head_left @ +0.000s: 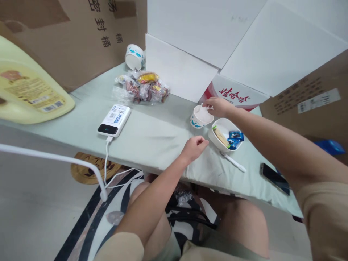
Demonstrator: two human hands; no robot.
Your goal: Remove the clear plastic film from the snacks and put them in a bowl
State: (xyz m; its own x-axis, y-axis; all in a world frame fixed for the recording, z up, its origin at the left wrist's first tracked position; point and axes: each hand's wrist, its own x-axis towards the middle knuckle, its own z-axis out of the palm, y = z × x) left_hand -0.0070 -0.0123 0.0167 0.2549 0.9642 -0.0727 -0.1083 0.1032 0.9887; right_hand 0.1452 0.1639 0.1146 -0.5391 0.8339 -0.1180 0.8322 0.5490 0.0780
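My right hand (219, 106) reaches over a small paper cup (199, 117) with a blue pattern, its fingers pinched on something white at the cup's rim that I cannot make out. My left hand (194, 147) rests on the pale green table (152, 134) with its fingers curled in, just left of a white bowl (220, 127). The bowl holds a wafer biscuit (220, 137) and blue snack packets (235, 139).
A white power bank (114, 120) with a cable lies at mid-left, wrapped snacks (144, 88) and a tipped paper cup (134, 56) behind it. A white pen (233, 162) and a dark phone (274, 178) lie at right. Cardboard boxes (89, 40) and a yellow jug (29, 90) ring the table.
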